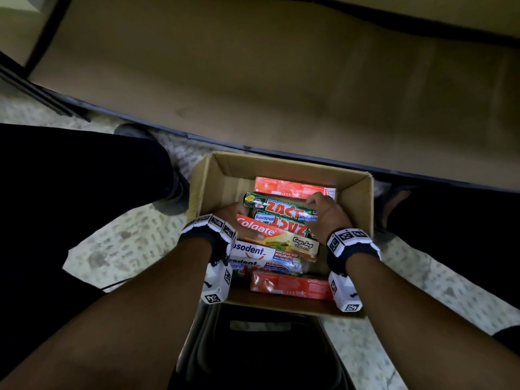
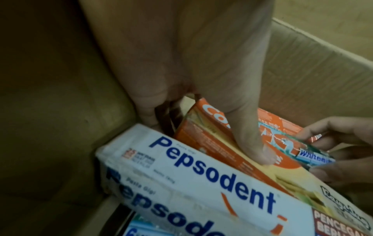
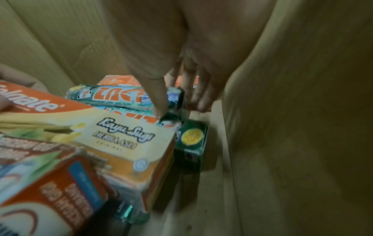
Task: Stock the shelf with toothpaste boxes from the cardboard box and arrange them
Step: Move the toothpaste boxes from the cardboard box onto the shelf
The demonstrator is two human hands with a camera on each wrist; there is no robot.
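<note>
Left hand: the left hand (image 1: 236,220) is down in the cardboard box (image 1: 357,187), thumb laid across the Colgate box (image 1: 270,233) and fingers tucked past its end, gripping it. I'd say that's so it can tip up out of the row.
Right hand: the right hand (image 1: 327,213) is clamped round the end of the upper green Zact box (image 1: 278,205), thumb on top and fingers behind, for an end-on lift.
Stock: toothpaste boxes lie packed between the two hands; the Pepsodent boxes (image 1: 261,253) sit just nearer the wrists, and a red box (image 1: 292,188) lies beyond the fingertips.
Edges: cardboard wall close outside each hand, so straight up looks like the only free way out.
Open room: a bare strip of box floor under the right fingers.
Shelf: the shelf board (image 1: 281,80) is beyond both hands, above the box, nothing on the part I can see.
</note>
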